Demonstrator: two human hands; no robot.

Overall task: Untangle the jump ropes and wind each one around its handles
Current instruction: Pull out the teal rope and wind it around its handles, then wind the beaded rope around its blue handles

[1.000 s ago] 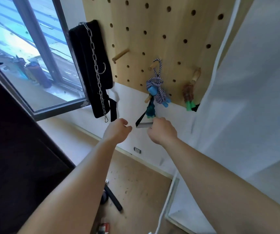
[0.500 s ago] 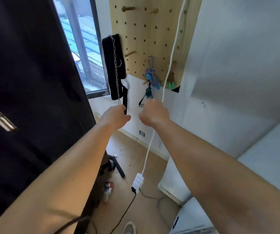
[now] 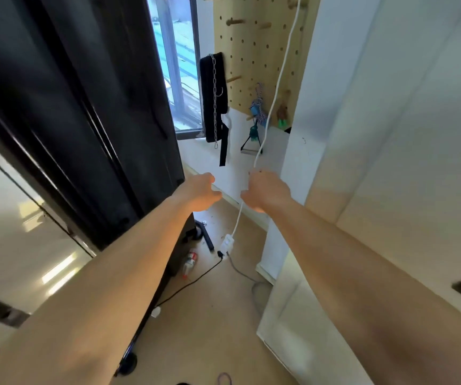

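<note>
Two wound jump ropes hang on pegs of the wooden pegboard (image 3: 251,51) far ahead: a purple-and-white rope with blue handles (image 3: 257,109) and a brown rope with green handles (image 3: 282,115). Below the blue one dangles a teal piece with a black strap and grey bar (image 3: 251,141). My left hand (image 3: 201,194) and my right hand (image 3: 266,191) reach forward at waist height, well short of the board, fingers loosely curled and holding nothing. A white cord (image 3: 275,87) hangs down and passes behind my right hand.
A tall black unit (image 3: 99,107) fills the left, with a window (image 3: 179,65) beyond it. A black belt with a chain (image 3: 214,98) hangs left of the ropes. A white power strip (image 3: 228,243), a bottle (image 3: 190,261) and cables lie on the floor. White cabinets (image 3: 362,162) stand at right.
My view has pulled back from the pegboard. My right hand let go of the grey bar on the black strap, and both hands have drawn away from the hanging ropes.
</note>
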